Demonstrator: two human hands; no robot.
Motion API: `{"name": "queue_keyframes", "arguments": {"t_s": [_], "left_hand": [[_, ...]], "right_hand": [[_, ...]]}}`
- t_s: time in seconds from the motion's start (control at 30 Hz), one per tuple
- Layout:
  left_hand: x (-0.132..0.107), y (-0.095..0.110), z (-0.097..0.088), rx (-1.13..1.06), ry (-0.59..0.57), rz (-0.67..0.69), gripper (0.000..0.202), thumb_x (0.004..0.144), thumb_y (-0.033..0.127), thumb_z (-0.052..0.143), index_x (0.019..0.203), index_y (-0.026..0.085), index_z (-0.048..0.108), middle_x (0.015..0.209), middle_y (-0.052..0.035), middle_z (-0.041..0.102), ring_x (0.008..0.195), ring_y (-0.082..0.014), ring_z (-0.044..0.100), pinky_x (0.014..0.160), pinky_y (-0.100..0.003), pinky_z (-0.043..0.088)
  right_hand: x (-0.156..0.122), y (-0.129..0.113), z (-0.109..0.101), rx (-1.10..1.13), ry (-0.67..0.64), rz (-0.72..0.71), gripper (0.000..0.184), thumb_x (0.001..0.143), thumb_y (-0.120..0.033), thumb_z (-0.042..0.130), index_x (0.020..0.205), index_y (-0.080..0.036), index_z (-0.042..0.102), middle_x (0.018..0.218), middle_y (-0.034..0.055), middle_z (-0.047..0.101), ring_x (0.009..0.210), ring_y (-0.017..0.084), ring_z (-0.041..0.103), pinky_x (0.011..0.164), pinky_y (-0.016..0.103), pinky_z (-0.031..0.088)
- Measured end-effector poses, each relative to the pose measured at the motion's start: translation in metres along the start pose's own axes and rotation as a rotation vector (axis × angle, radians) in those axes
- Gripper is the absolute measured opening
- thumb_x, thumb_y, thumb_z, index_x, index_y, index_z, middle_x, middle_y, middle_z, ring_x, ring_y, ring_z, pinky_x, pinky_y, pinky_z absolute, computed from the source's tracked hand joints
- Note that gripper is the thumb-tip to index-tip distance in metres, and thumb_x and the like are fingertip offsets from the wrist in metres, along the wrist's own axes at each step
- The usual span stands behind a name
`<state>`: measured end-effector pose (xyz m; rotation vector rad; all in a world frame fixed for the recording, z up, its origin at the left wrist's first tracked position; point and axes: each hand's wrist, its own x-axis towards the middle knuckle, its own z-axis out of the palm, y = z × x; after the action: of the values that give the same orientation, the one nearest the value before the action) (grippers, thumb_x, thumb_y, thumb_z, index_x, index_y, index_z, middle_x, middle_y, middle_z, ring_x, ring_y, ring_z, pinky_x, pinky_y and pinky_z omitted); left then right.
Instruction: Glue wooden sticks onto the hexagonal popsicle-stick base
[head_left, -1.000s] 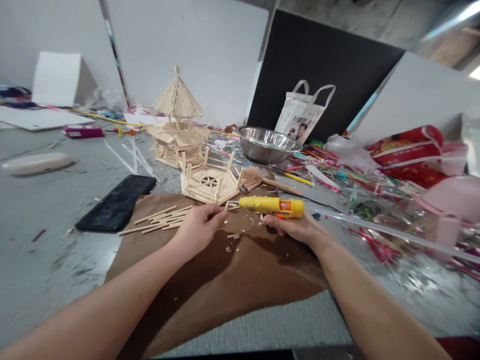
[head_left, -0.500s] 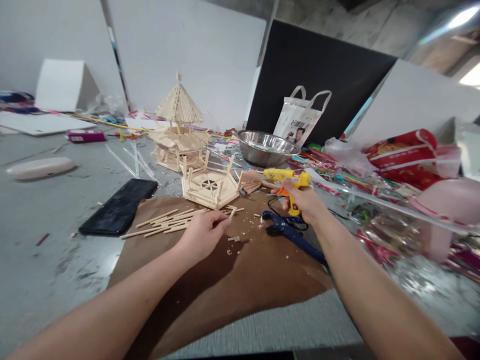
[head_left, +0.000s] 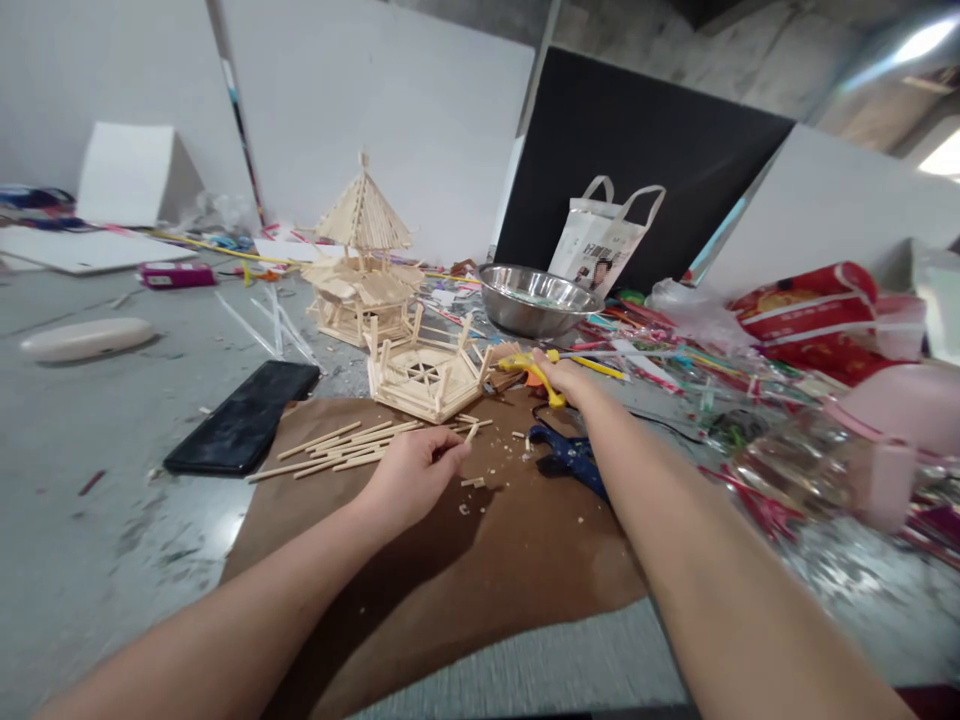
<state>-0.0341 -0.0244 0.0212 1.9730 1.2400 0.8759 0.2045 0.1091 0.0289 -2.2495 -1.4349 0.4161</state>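
Observation:
My left hand (head_left: 421, 472) pinches a short wooden stick (head_left: 472, 432) between thumb and fingers, above a brown sheet (head_left: 525, 560). Right behind it stands a six-sided wooden stick frame (head_left: 426, 375) with upright posts at its corners. Several long wooden sticks (head_left: 330, 448) lie beside the left hand. To the right of the frame, my right hand (head_left: 559, 372) is closed on a yellow glue gun (head_left: 519, 362), whose nozzle end points left; the fingers are partly hidden. Below that hand lies a dark blue tool (head_left: 570, 458), partly covered by my forearm.
A pagoda model (head_left: 364, 270) of sticks stands behind the frame. A black phone (head_left: 241, 415) lies to the left. At the back are a metal bowl (head_left: 538, 300) and a white bag (head_left: 606, 240). Coloured scraps and a pink-lidded container (head_left: 892, 430) crowd the right side.
My right hand has moved left with the glue gun, bringing it closer to the frame and turning it. My left hand stays nearly in place with the short stick.

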Motion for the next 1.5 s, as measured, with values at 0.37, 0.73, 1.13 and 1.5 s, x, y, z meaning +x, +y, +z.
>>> {"name": "queue_keyframes", "arguments": {"t_s": [0.37, 0.73, 1.13, 1.5], "left_hand": [[0.000, 0.001, 0.000, -0.029, 0.013, -0.033, 0.025, 0.072, 0.033, 0.040, 0.063, 0.017, 0.057, 0.056, 0.0021, 0.058, 0.054, -0.0099, 0.050, 0.052, -0.019, 0.034], [0.000, -0.003, 0.002, -0.043, 0.029, -0.058, 0.027, 0.071, 0.035, 0.040, 0.064, 0.016, 0.057, 0.053, 0.0029, 0.056, 0.043, -0.0076, 0.044, 0.047, -0.019, 0.032], [0.000, -0.002, 0.001, -0.057, 0.068, -0.068, 0.028, 0.070, 0.037, 0.041, 0.066, 0.016, 0.059, 0.054, 0.0023, 0.057, 0.045, -0.0078, 0.045, 0.047, -0.019, 0.033], [0.000, 0.000, -0.002, -0.081, 0.065, -0.063, 0.027, 0.071, 0.037, 0.040, 0.065, 0.016, 0.057, 0.050, 0.0034, 0.053, 0.045, -0.0076, 0.044, 0.046, -0.019, 0.032]], "right_hand": [[-0.078, -0.014, -0.022, -0.546, 0.040, -0.555, 0.022, 0.071, -0.037, 0.045, 0.078, -0.025, 0.063, 0.082, 0.0025, 0.063, 0.081, 0.019, 0.054, 0.065, 0.027, 0.036], [-0.104, -0.005, -0.002, -0.821, -0.039, -0.767, 0.019, 0.070, -0.025, 0.047, 0.073, -0.018, 0.065, 0.079, 0.0079, 0.062, 0.078, 0.021, 0.050, 0.063, 0.030, 0.033], [-0.114, -0.006, 0.007, -0.749, 0.103, -0.844, 0.022, 0.076, -0.026, 0.041, 0.079, -0.015, 0.060, 0.086, 0.0087, 0.057, 0.083, 0.020, 0.044, 0.066, 0.031, 0.024], [-0.108, -0.005, 0.016, -0.657, 0.085, -0.837, 0.026, 0.078, -0.035, 0.039, 0.083, -0.021, 0.060, 0.086, 0.0041, 0.059, 0.084, 0.018, 0.044, 0.069, 0.031, 0.021]]}}
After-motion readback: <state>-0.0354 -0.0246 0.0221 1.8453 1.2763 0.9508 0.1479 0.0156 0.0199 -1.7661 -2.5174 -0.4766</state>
